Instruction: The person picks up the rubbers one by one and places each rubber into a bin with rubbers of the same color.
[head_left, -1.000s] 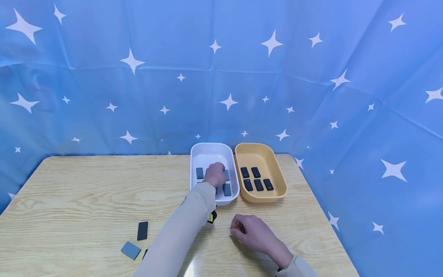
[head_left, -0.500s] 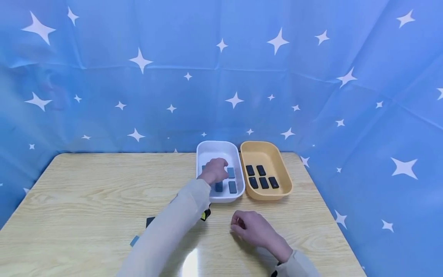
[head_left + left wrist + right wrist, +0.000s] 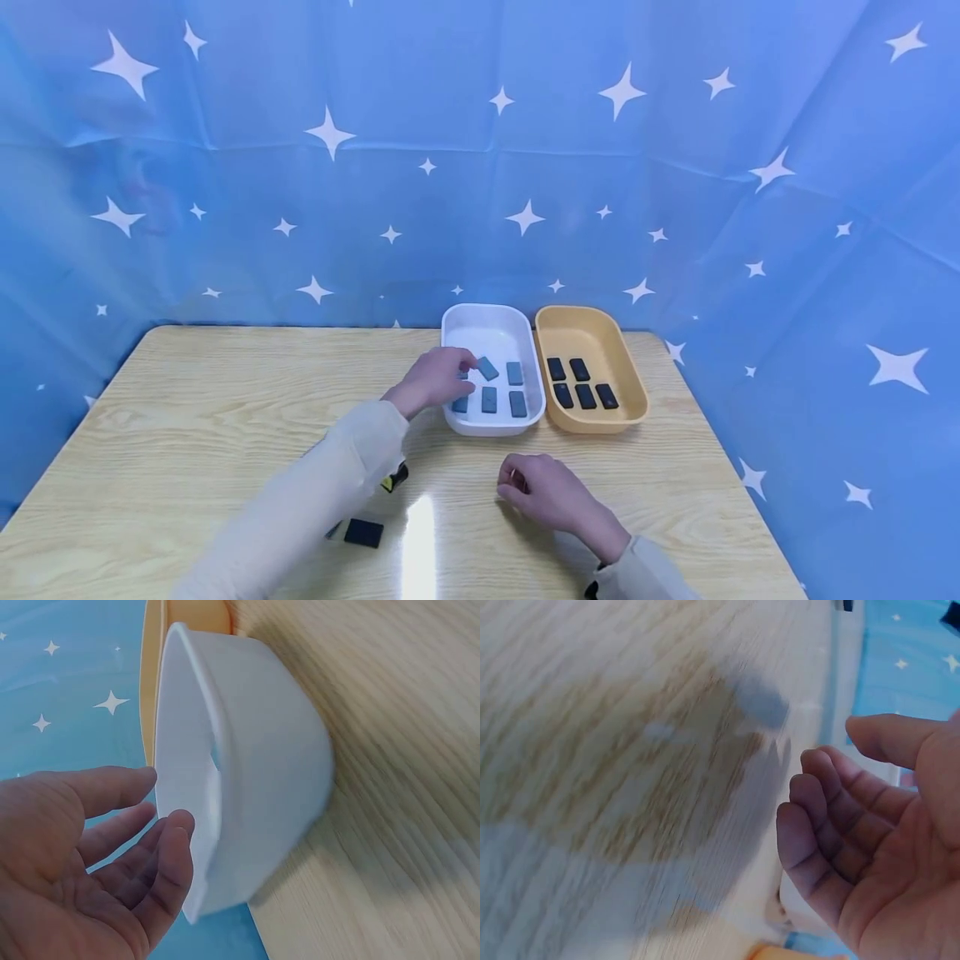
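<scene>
My left hand (image 3: 435, 379) hovers over the left side of the white bin (image 3: 492, 429), its fingers loosely bent and apart, holding nothing. In the left wrist view the left hand (image 3: 112, 847) shows a gap between thumb and fingers beside the bin's rim (image 3: 206, 690). Several flat blue-grey rectangular tiles lie inside that bin; one blue-grey tile (image 3: 487, 368) sits askew near the fingertips. My right hand (image 3: 551, 496) rests low over the table in front of the bins. In the right wrist view the right hand (image 3: 877, 832) is relaxed, with nothing in it.
An orange-yellow bin (image 3: 596, 333) with several black tiles stands right of the white one. On the wooden table (image 3: 247, 400), a black tile (image 3: 363, 533) lies near the left sleeve, which hides part of the surface. A starry blue curtain (image 3: 420, 200) hangs behind.
My left hand has drawn back leftward from the middle of the white bin, uncovering tiles there, one askew. The head view has turned left. The right hand has stayed in place.
</scene>
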A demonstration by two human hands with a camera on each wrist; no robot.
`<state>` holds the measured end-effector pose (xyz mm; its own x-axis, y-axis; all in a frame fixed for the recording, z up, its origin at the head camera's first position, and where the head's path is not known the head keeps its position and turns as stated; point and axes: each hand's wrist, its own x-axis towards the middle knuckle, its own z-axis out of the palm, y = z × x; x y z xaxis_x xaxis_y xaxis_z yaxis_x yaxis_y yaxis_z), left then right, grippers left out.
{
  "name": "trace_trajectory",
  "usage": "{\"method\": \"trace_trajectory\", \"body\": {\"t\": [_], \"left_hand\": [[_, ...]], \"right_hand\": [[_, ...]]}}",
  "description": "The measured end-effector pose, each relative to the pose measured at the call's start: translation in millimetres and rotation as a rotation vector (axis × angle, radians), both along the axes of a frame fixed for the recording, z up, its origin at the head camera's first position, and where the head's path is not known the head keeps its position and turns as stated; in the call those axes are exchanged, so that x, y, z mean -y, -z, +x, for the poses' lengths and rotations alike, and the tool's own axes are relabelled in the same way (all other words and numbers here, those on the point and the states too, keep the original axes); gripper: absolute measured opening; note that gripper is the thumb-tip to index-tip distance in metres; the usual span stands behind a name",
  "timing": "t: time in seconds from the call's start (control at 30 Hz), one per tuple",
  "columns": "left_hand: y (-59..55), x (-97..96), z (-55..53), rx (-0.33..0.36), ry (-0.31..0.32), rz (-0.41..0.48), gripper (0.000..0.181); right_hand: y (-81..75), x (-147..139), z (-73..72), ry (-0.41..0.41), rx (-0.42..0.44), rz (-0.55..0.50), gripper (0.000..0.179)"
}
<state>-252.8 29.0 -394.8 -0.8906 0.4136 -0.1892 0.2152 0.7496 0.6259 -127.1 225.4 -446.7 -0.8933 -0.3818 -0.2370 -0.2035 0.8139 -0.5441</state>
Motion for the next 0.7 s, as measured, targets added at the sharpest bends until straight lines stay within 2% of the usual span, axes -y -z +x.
{"method": "trace_trajectory", "body": {"t": [0.27, 0.4, 0.7], "left_hand": [[5.0, 38.9, 14.4, -0.054, 0.041, 0.020, 0.033], [7.3, 58.2, 21.2, -0.100, 0.073, 0.003, 0.031], [15.0, 107.3, 35.8, -0.098, 0.094, -0.020, 0.028]], "right_hand": [[0.7, 8, -0.4, -0.030, -0.020, -0.003, 0.007], [1.1, 13, -1.9, -0.049, -0.034, 0.008, 0.006], [1.1, 29, -4.0, -0.086, -0.042, 0.012, 0.006]]}}
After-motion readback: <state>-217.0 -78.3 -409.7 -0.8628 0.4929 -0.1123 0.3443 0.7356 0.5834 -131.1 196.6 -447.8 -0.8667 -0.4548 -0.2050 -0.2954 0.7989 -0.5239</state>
